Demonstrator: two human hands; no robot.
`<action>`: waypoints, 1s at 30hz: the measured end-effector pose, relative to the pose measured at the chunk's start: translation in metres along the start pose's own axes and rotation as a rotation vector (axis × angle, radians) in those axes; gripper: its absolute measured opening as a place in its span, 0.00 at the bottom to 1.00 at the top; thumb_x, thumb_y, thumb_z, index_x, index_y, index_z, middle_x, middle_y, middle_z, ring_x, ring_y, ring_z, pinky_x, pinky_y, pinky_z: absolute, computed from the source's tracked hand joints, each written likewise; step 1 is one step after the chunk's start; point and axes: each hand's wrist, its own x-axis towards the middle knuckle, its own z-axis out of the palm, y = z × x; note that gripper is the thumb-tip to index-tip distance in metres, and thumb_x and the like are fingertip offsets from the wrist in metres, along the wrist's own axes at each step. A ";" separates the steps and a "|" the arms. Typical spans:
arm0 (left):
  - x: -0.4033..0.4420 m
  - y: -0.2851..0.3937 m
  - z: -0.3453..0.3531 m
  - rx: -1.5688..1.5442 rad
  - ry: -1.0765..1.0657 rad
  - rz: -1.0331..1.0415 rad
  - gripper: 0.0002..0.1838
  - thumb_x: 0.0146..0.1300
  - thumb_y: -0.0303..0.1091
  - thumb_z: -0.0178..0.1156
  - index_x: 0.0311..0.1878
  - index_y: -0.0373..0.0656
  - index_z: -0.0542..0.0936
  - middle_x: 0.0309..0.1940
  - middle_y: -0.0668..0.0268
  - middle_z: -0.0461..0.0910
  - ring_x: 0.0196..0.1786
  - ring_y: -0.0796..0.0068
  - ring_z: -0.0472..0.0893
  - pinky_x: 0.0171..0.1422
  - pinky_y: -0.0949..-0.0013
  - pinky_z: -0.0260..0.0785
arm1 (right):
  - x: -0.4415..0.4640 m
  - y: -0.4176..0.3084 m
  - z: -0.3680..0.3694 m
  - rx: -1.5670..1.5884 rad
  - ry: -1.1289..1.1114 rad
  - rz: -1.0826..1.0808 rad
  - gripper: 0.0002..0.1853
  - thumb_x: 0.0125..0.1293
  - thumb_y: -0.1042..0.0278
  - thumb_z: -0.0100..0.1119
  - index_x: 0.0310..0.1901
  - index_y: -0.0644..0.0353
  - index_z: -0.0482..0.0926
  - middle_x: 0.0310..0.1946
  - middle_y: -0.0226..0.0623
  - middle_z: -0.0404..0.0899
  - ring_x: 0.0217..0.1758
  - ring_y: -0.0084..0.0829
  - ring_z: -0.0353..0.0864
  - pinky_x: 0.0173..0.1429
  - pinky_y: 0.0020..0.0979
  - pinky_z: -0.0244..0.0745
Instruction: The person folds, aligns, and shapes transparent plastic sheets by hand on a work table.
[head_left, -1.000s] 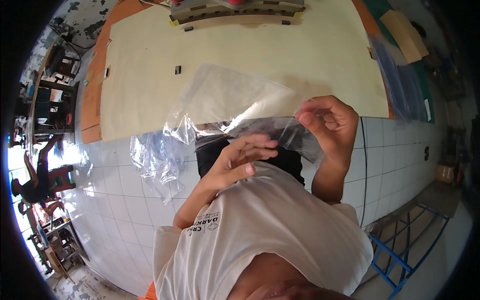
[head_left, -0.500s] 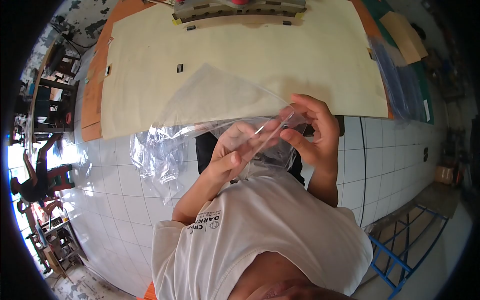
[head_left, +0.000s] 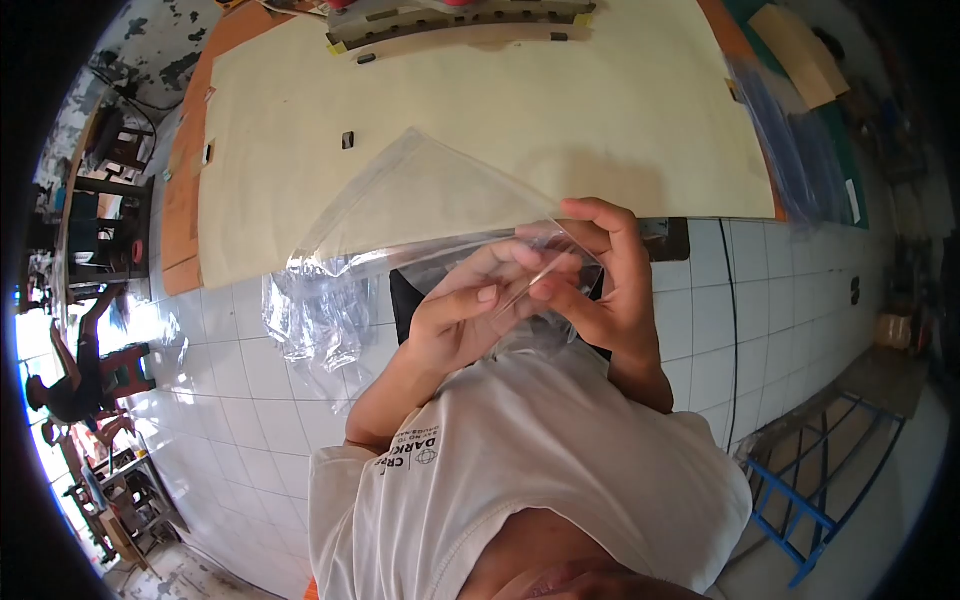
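A clear plastic sheet (head_left: 430,190) is between my hands, its pointed far corner over the pale table and a shiny, crumpled part hanging at the left over the floor. My right hand (head_left: 615,285) pinches the film's near right edge between thumb and fingers. Around the film close by, my left hand (head_left: 450,320) is curled, its fingers partly seen through the plastic and its thumb on the near side. Folds and glare hide exactly where the fingertips meet, and I cannot tell whether the film is one layer or two.
A cream-covered table (head_left: 540,120) lies ahead, with a grey curved fixture (head_left: 460,25) at its far edge. More clear plastic (head_left: 795,150) drapes off its right side, beside a cardboard piece (head_left: 798,55). A blue metal frame (head_left: 800,510) stands lower right. Another person (head_left: 70,370) sits far left.
My right hand has moved slightly left and inward, closing its pinch on the film edge nearer my left hand. The view has shifted a little.
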 end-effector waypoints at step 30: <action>-0.012 0.018 -0.010 0.250 0.252 0.317 0.43 0.69 0.54 0.50 0.75 0.35 0.47 0.75 0.43 0.47 0.77 0.50 0.51 0.80 0.51 0.42 | 0.000 0.036 -0.006 -0.027 -0.006 0.049 0.24 0.62 0.67 0.68 0.57 0.66 0.73 0.38 0.39 0.85 0.38 0.22 0.84 0.41 0.23 0.77</action>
